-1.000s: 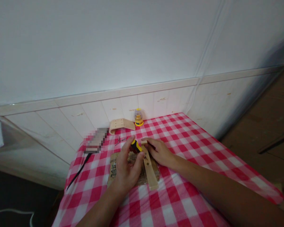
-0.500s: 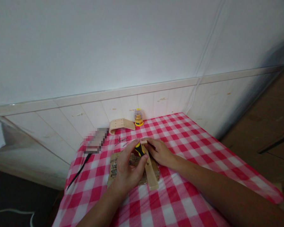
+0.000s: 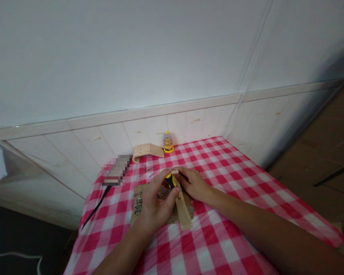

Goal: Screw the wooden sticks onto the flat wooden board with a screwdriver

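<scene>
My left hand [image 3: 157, 198] is closed around the black and yellow handle of a screwdriver [image 3: 171, 181], held over a narrow strip of wood. My right hand [image 3: 193, 185] grips the far end of that wooden strip [image 3: 184, 214] from the right side. The strip lies lengthwise with its near end toward me, and a small dark round spot shows on its upper face. Beneath it is a flattened brown package [image 3: 139, 198] with dark printing. The screwdriver's tip is hidden.
Several screws [image 3: 147, 170] lie loose beyond my hands. A bent wooden piece with holes [image 3: 147, 151] and a clear container with yellow ends [image 3: 168, 143] stand near the wall. At the left lies a blurred-out flat object [image 3: 117, 170] with a black cord [image 3: 99, 204]. A red-and-white checked cloth [image 3: 218, 244] covers the table.
The screwdriver handle and my left fingers have shifted very slightly. My right hand and the wooden strip stay in place.
</scene>
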`<action>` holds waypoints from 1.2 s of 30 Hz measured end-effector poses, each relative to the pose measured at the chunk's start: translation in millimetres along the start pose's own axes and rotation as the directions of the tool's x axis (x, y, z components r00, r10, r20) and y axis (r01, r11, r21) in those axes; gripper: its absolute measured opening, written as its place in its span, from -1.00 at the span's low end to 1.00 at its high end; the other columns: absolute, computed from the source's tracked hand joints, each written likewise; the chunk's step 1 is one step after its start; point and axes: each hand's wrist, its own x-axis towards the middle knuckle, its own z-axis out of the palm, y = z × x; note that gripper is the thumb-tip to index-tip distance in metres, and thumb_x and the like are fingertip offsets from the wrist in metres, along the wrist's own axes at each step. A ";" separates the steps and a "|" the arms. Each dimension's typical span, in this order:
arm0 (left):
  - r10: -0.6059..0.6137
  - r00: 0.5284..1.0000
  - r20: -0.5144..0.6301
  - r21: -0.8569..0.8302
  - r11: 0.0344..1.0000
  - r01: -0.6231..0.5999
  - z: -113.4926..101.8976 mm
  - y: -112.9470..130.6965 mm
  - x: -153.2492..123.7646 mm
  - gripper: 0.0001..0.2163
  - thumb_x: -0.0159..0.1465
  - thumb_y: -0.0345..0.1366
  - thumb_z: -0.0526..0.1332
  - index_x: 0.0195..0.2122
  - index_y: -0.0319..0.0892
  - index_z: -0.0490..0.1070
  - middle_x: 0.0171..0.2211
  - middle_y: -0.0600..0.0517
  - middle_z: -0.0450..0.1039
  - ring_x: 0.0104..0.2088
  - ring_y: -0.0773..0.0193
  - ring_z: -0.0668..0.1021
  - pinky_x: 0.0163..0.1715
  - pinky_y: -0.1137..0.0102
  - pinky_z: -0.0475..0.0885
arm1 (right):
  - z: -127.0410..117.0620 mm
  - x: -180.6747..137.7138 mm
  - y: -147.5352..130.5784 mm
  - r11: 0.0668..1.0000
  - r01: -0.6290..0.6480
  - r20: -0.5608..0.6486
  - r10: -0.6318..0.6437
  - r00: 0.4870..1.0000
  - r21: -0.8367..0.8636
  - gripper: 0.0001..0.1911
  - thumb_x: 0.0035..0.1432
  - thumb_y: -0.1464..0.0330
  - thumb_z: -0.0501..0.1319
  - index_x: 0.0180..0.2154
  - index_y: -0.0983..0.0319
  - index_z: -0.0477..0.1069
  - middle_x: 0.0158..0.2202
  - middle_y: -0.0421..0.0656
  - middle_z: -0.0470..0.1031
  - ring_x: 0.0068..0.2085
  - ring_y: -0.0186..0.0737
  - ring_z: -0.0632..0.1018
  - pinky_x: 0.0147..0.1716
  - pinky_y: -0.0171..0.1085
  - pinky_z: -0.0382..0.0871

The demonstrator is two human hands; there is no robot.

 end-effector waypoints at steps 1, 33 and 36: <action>-0.004 1.000 0.001 -0.003 1.000 0.004 -0.1 0.1 -0.6 -0.59 0.31 -0.24 0.32 0.18 -0.14 0.41 -0.11 -0.09 0.66 -0.26 0.18 0.69 -0.21 0.32 0.62 | 0.1 0.1 -0.1 1.000 -0.002 0.001 0.002 1.000 -0.006 -0.69 0.45 0.34 0.06 0.06 0.24 0.51 -0.13 -0.03 0.68 -0.18 -0.12 0.66 -0.19 -0.20 0.48; -0.146 0.982 0.116 -0.145 0.976 0.162 -4.2 2.9 -4.2 -0.44 0.35 -0.35 0.22 0.38 -0.18 0.22 -0.13 -0.09 0.65 -0.19 0.18 0.69 -0.09 0.29 0.61 | -0.1 0.0 -1.1 1.000 0.001 -0.009 -0.001 1.000 0.031 -0.70 0.42 0.42 0.08 0.05 0.23 0.52 -0.15 -0.05 0.68 -0.17 -0.12 0.67 -0.20 -0.21 0.50; -0.164 0.978 0.125 -0.160 0.970 0.183 -4.4 1.9 -4.6 -0.43 0.35 -0.36 0.21 0.39 -0.18 0.20 -0.11 -0.11 0.64 -0.19 0.17 0.69 -0.11 0.29 0.62 | 0.7 -0.1 0.1 1.000 0.000 -0.007 0.000 1.000 0.030 -0.70 0.41 0.43 0.09 0.04 0.22 0.52 -0.16 -0.06 0.68 -0.17 -0.13 0.66 -0.20 -0.22 0.50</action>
